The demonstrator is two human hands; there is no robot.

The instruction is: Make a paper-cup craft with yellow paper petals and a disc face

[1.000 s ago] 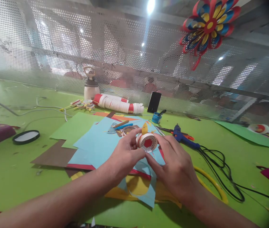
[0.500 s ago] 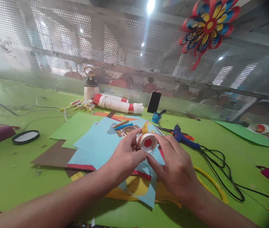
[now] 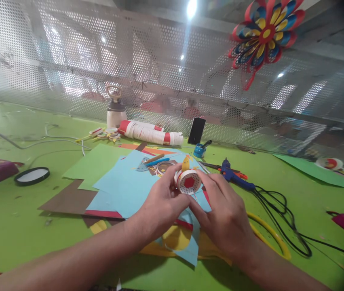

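Note:
Between both hands is a small round paper craft [image 3: 190,182], white-rimmed, with a red centre, dark dots around it and a yellow petal-shaped piece on top. My left hand [image 3: 167,198] grips its left side, thumb below. From the right, my right hand [image 3: 223,202] pinches it with fingers on the rim and thumb underneath. Beneath them lie light blue paper sheets [image 3: 120,184] and a yellow paper piece [image 3: 176,238]. Just beyond the craft, a blue pen [image 3: 158,161] and a protractor [image 3: 142,165] rest on the paper.
A blue glue gun [image 3: 235,176] with a black cord lies to the right, near a yellow ring [image 3: 271,232]. Stacked paper cups [image 3: 150,133], a sprayer bottle [image 3: 116,115], a phone [image 3: 196,130] and a blue jar [image 3: 200,150] stand behind. At left is a round black-rimmed object [image 3: 32,176].
My left thumb has shifted slightly to the right beneath the craft. Both hands keep hold of it in nearly the same place; the view has moved very slightly.

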